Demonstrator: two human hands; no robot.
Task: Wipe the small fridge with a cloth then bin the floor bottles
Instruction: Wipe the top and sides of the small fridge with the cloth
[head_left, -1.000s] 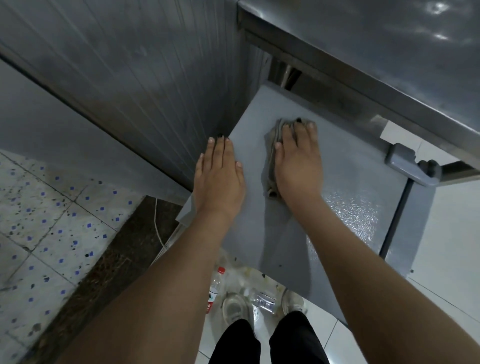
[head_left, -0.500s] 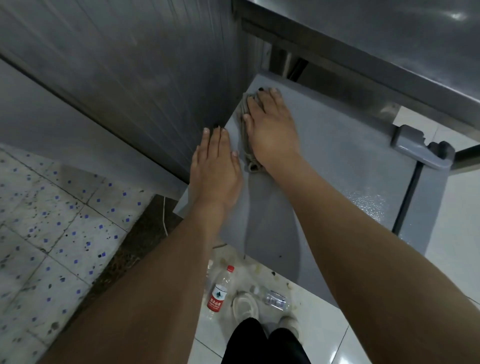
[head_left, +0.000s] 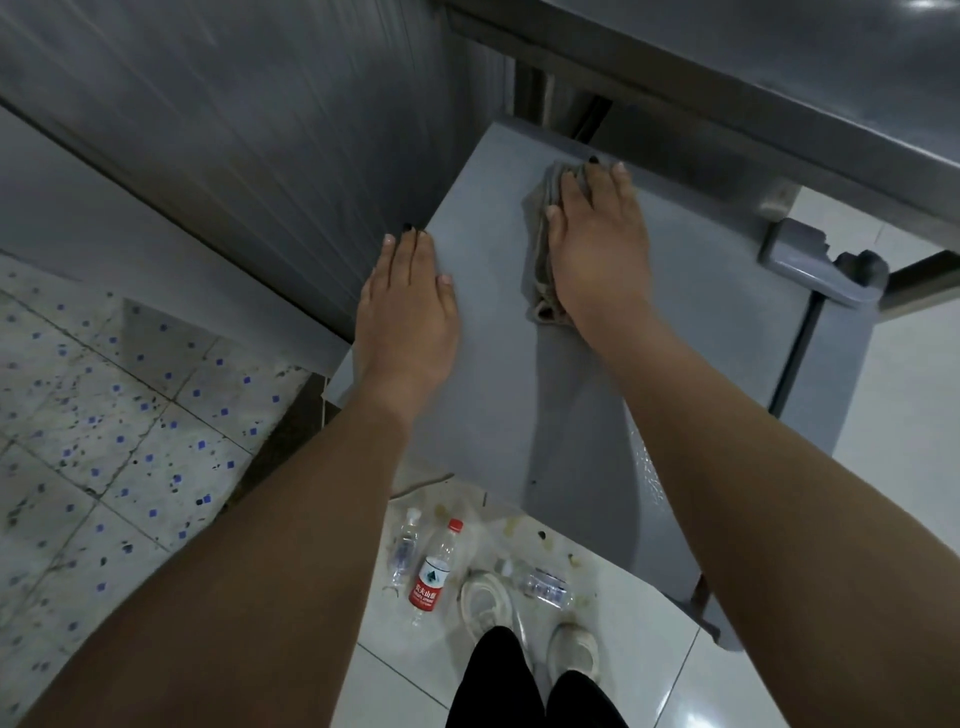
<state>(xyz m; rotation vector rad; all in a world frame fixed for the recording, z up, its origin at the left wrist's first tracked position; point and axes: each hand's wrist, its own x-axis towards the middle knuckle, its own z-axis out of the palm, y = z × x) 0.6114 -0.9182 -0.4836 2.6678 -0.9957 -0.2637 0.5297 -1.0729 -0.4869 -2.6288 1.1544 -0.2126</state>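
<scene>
The small fridge (head_left: 701, 332) stands under the edge of a steel counter (head_left: 779, 67), and its flat grey top fills the middle of the view. The right hand (head_left: 597, 249) lies flat with fingers straight and close together. It presses a bunched grey cloth (head_left: 540, 270) onto the top near the far edge, at about one o'clock from the frame's centre. The cloth bulges out along the thumb side. The left hand (head_left: 408, 312) rests palm-down with straight fingers on the fridge's left edge, at about eleven o'clock. It holds nothing and is well apart from the cloth. A grey hinge cover (head_left: 800, 260) sits at three o'clock of the right hand.

Three plastic bottles lie on the white floor tiles (head_left: 779, 691) at six o'clock. The red-label bottle (head_left: 434, 569) points its red cap toward twelve o'clock and looks empty, though the clear plastic makes that hard to confirm. A smaller clear bottle (head_left: 404, 548) lies just beside it at nine o'clock. A third clear bottle (head_left: 545, 587) lies crosswise at its three o'clock, just beside the left white shoe (head_left: 485, 605).
</scene>
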